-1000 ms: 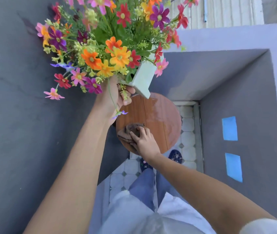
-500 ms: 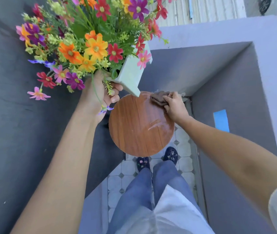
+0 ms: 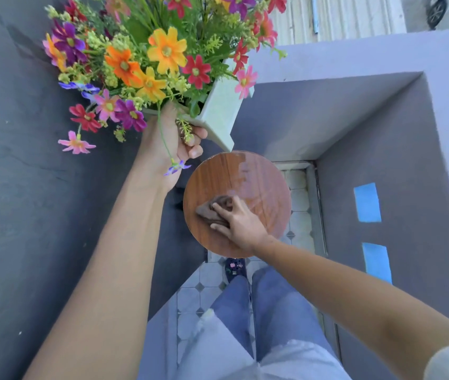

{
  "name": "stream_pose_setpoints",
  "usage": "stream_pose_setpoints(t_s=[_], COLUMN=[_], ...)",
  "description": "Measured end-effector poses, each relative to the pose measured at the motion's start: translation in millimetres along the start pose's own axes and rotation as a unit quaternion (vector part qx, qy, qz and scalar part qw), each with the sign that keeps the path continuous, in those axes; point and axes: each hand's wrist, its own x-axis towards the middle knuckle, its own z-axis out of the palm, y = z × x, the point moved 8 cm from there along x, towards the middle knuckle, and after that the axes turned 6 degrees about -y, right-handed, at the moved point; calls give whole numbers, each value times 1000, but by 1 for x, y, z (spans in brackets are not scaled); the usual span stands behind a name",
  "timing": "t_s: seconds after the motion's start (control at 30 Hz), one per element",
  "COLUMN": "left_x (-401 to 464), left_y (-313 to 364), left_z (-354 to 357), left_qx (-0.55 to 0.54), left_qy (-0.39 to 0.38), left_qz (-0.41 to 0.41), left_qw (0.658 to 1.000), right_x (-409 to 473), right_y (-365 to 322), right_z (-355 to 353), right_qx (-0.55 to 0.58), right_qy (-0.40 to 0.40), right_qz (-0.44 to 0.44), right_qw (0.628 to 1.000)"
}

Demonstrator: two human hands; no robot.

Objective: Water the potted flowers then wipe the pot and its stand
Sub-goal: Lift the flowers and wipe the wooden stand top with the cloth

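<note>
A pale square pot full of many-coloured flowers hangs tilted in the air above the far left edge of the stand. My left hand grips the pot by its near rim. The stand is a round brown wooden top with wet streaks on its far half. My right hand presses a crumpled brown cloth flat on the near left part of that top.
Grey walls close in the narrow corner on the left, back and right. Two blue tape patches are stuck on the right wall. White floor tiles and my legs in jeans lie below the stand.
My right hand has dragged the cloth from the far right edge of the stand back to its near left part. The pot stays lifted in my left hand.
</note>
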Motion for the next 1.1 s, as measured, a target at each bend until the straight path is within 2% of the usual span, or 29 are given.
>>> stream_pose_setpoints(t_s=[0.1,0.17,0.2,0.27,0.33,0.37,0.43,0.5,0.6,0.7,0.8,0.83,0.9,1.0,1.03,1.1], left_x=[-2,0,1,2,1,1,1,1,3,5,7,8,11,15,16,17], left_y=[7,9,11,12,11,11,10,10,12,15,20,22,25,28,28,27], left_z=[7,6,5,4,3,1,1,1,3,6,7,9,10,8,7,7], left_qx=[-17,-12,-10,-10,-12,-12,-14,-15,-17,-21,-20,-18,-15,-13,-10,-6], left_qy=[-24,-35,-32,-34,-29,-26,-27,-29,-28,-27,-27,-29,-31,-28,-24,-21], left_qz=[8,20,20,17,17,17,19,22,23,21,22,23,24,25,27,29], left_qw=[1000,999,999,999,999,999,999,999,999,999,999,999,999,999,999,999], right_x=[9,28,40,60,66,67,68,64,49,31,42,53,79,96,98,98], right_y=[-18,-4,11,54,95,106,106,79,22,-27,-34,-24,11,73,78,62], right_z=[10,-6,-23,-62,-87,-90,-85,-71,-24,18,14,4,-30,-75,-76,-67], right_qx=[-43,-62,-49,13,107,139,113,54,8,-24,-44,-41,6,93,95,102], right_qy=[-47,-45,-20,71,146,162,165,137,45,-62,-83,-67,9,153,172,157], right_qz=[-124,-142,-108,25,149,177,183,118,-13,-123,-169,-146,-39,152,173,150], right_qw=[990,987,993,997,972,961,963,982,999,990,981,986,999,972,965,971])
